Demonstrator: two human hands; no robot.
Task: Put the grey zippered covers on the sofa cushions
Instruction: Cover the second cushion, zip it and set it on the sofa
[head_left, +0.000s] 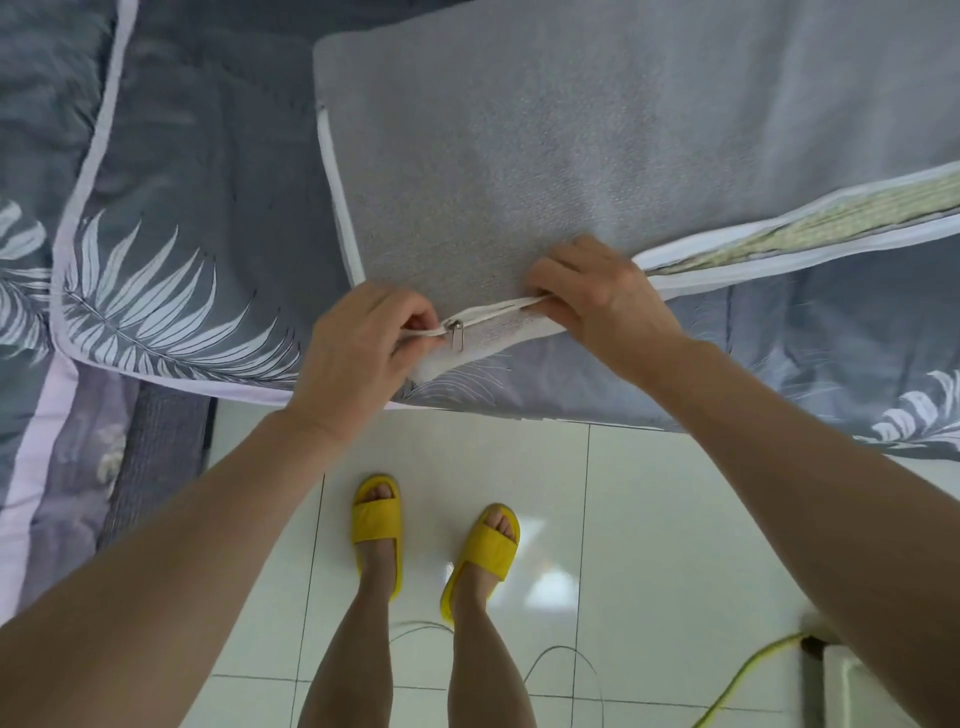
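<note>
Grey cover (571, 156) lies flat on the leaf-print bedding (171, 312), zipper edge toward me. My left hand (358, 353) pinches the white zipper tape beside the metal pull (456, 332); my right hand (597, 296) grips the tape, apparently closed.

Grey cover (545, 156) with white zip edging, white-leaf-patterned grey bedspread (171, 291), yellow slippers (376, 525).
</note>
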